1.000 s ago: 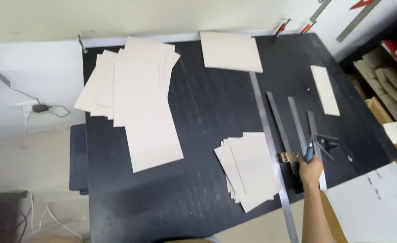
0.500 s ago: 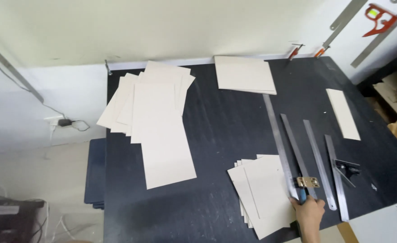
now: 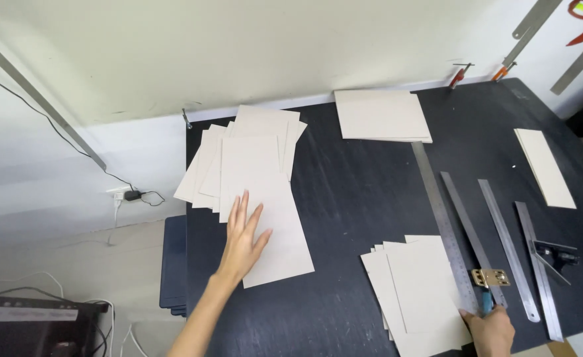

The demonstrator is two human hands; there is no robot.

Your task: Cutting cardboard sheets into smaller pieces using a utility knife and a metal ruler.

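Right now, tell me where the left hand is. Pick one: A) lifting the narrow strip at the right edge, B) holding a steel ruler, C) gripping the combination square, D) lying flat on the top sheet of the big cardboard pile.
D: the left hand lies open, fingers spread, on the top sheet of the big pile, far from the steel rulers.

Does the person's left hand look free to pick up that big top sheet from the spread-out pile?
Probably yes. The left hand lies flat and open on the top sheet of the pile, with nothing resting over it. The right hand is busy holding a blue-handled tool.
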